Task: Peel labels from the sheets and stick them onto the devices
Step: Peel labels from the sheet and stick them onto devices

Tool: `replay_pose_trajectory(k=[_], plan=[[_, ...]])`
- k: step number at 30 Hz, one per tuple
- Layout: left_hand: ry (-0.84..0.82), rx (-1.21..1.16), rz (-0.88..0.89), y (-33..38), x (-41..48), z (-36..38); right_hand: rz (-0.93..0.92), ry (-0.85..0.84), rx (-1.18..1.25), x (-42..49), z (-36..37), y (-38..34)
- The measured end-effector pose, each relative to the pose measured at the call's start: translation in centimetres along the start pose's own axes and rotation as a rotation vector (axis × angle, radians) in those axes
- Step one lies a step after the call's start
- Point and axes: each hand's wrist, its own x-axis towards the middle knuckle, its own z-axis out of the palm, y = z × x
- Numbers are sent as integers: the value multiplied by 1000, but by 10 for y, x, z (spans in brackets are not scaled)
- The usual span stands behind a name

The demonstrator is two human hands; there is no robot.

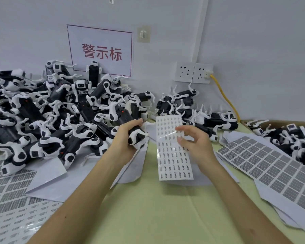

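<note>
At frame centre, the left hand grips a black-and-white device, presenting it for labelling; the right hand pinches the label sheet, probably to peel one.

We hold a device of smooth black and white plastic with a faint sheen, like the heaped devices toward the table's far left corner. The label sheet looks glossy, its clear film catching light. The table is a smooth, matt pale-green surface. Near its right edge lie matt paper sheets; at the far right corner, a matt brown cardboard box.
</note>
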Motion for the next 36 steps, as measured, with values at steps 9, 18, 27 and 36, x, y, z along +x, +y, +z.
replay_pose_trajectory(k=[9,18,27,36], plan=[[-359,91,-152,-2,-2,-1,-106,94,-45,1,-1,2],[-350,123,-142,-2,-8,5,-162,90,-162,0,1,1],[-290,302,-112,-4,-10,9,-325,103,-415,-1,6,5],[-339,392,-87,-6,-10,7,-298,69,-358,-4,10,6]])
